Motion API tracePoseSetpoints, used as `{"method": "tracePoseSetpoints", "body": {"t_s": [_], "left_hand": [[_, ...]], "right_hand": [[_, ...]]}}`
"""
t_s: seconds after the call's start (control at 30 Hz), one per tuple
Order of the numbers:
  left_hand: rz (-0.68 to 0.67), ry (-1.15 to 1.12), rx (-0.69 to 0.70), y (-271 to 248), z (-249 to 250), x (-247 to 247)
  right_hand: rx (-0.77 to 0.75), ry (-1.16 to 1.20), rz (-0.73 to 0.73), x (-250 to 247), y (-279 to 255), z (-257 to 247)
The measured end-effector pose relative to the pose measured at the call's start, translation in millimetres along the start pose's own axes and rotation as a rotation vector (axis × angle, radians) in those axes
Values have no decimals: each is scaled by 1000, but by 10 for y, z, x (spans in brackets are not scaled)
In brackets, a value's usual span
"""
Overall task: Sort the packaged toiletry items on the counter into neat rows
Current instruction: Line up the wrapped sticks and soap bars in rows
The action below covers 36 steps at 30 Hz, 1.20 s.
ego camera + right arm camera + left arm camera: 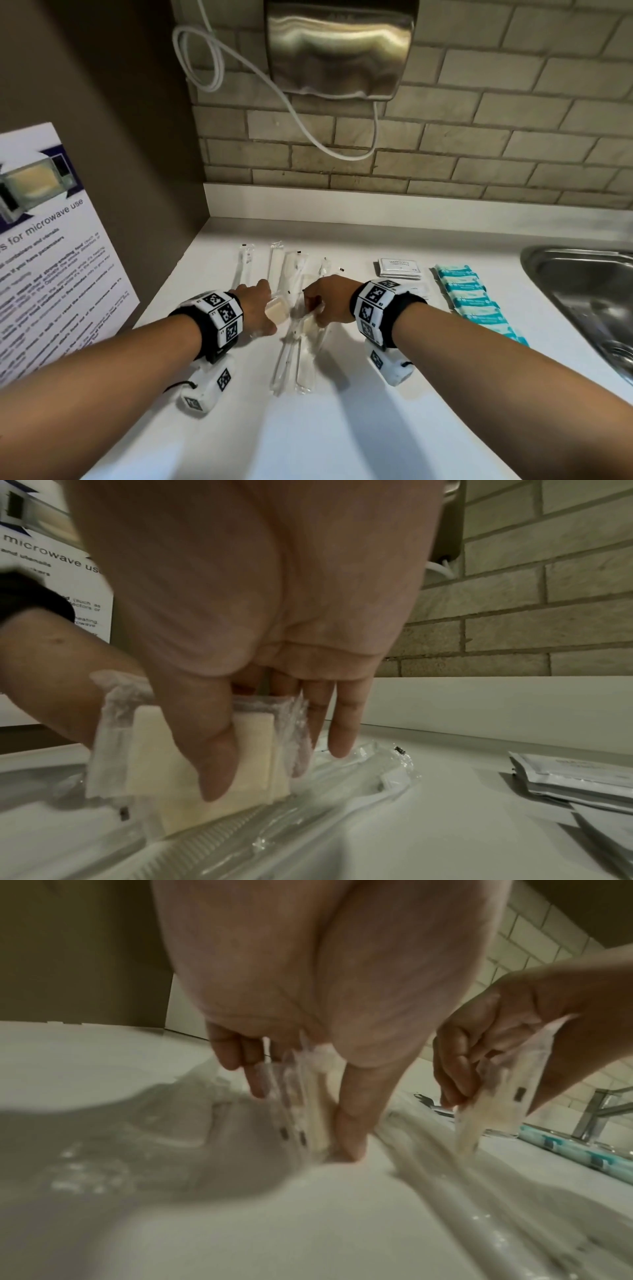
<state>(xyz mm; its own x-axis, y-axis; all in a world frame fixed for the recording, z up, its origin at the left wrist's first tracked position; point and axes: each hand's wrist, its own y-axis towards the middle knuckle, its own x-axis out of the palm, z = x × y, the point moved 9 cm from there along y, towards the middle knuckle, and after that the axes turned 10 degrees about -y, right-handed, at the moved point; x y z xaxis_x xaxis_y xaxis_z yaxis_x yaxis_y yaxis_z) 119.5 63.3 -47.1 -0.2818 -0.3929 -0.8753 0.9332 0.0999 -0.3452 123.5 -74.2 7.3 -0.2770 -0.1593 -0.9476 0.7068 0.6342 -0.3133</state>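
My left hand (265, 308) pinches a cream square pad in clear wrap (278, 311) just above the white counter (342, 428); the left wrist view shows that pad (316, 1123) edge-on between the thumb and fingers of this hand (301, 1121). Right beside it, my right hand (313, 308) pinches a second wrapped cream pad (164, 764), thumb in front and fingers behind (274, 764). Under both hands lie long clear-wrapped items (291, 359), side by side. Farther right are white sachets (399, 268) and a line of teal packets (478, 303).
A steel sink (582, 301) is set into the counter at the right. A hand dryer (337, 48) with a looping white cable (219, 58) hangs on the brick wall behind. A microwave poster (51, 257) leans on the left wall.
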Motion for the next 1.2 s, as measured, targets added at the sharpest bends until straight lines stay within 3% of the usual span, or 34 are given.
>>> {"method": "tracePoseSetpoints", "body": {"t_s": [0.2, 0.3, 0.5, 0.67, 0.97, 1.13, 1.2], "left_hand": [[217, -304, 136, 9, 231, -445], [241, -381, 263, -36, 652, -536], [-6, -259, 469, 32, 1581, 37], [-154, -200, 485, -7, 2130, 521], [-281, -300, 512, -92, 2612, 872], [-216, -268, 537, -60, 2678, 887], [-213, -236, 532, -85, 2692, 885]], "right_hand": [[37, 13, -7, 31, -84, 166], [80, 61, 9, 32, -236, 363], [212, 99, 28, 163, -631, 951], [288, 108, 10, 318, -979, 1380], [309, 188, 71, 507, -1197, 1795], [377, 277, 227, 461, -1304, 1937], [357, 286, 210, 485, -1317, 1924]]}}
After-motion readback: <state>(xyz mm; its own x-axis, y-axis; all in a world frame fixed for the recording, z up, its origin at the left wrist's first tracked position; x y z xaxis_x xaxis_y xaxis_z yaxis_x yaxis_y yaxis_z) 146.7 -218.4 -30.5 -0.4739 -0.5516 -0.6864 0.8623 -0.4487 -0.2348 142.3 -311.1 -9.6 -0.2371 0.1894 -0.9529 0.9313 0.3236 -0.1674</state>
